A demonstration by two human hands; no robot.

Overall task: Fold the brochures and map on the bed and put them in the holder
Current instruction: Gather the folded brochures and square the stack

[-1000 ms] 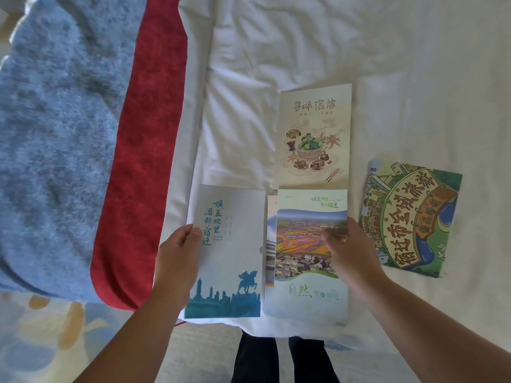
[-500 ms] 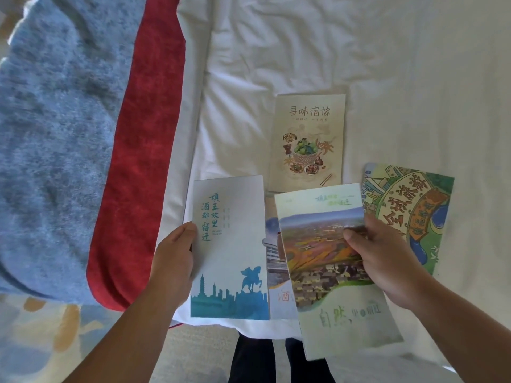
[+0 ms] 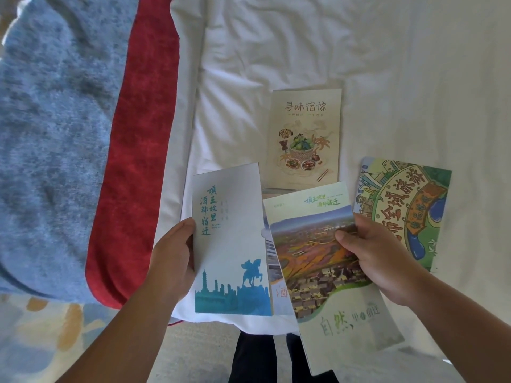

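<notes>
left hand (image 3: 171,261) gripping holder (image 3: 232,244); right hand (image 3: 378,255) pinching brochure (image 3: 318,272) (tilted, perhaps raised)

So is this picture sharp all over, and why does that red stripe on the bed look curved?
Head view: the wide-angle lens bows the red stripe; soft, even light, with the white sheet nearly washed out at top right; the landscape brochure in the right hand blurs toward its lower end; the carpet is soft too; the food brochure title reads crisply.
</notes>
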